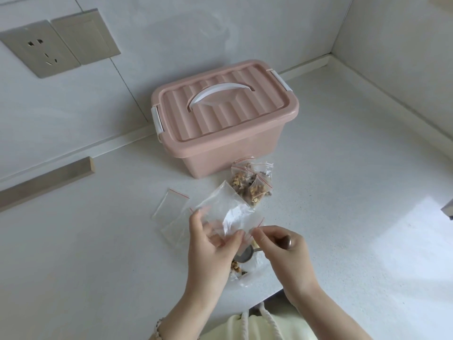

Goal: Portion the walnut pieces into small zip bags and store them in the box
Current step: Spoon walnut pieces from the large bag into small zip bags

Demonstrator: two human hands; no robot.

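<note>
Left grip (210,239) and right grip (282,241) pinch empty zip bags (225,209); a slip could scatter walnut pieces (236,265) off the desk (98,266).

White counter (98,241), wall (171,25) corner — socket (40,49) top L, sun patch (411,231) R.

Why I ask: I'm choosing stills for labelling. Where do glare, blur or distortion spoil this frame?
Head view: sunlit glare washes out the countertop at right; the zip bag between the left hand and right hand is blurred, with a white glint; wide-angle lens bows the edges of the wall; the box is sharp.
</note>
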